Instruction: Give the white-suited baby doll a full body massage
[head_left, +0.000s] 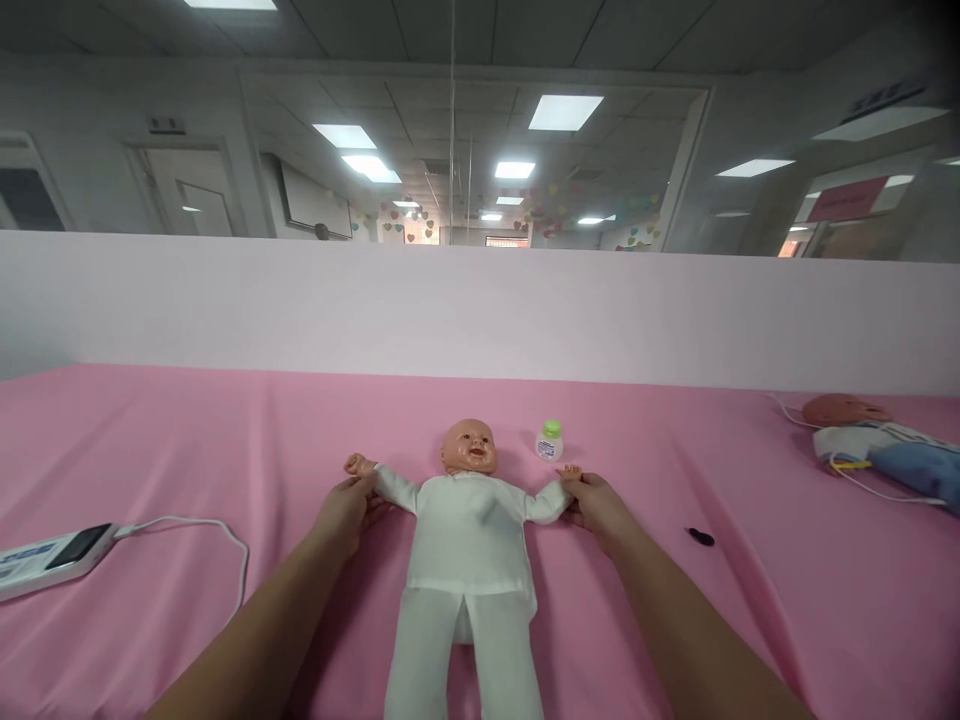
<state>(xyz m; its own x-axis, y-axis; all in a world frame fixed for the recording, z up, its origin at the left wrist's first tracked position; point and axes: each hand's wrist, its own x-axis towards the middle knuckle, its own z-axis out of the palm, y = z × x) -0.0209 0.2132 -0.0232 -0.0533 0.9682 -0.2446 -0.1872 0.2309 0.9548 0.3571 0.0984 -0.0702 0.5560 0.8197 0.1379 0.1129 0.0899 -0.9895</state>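
A baby doll [471,535] in a white top and white trousers lies on its back on the pink sheet, head away from me, its arms spread. My left hand [352,512] pinches the doll's forearm at the left, by the sleeve cuff, below the doll's small fist. At the right, my right hand [598,507] grips the other wrist and cuff; the doll's fingers show just above my thumb. Both hands are closed, with some of my fingers hidden beneath the doll's arms. A small clear bottle with a green cap [550,441] stands beyond my right hand.
On the left lies a white handheld device [56,560] with a dark screen and a white cable. A small black object [700,537] rests on the pink sheet [187,430] at the right. Another doll [885,440] in blue and white lies far right. A low white wall [450,310] borders the back.
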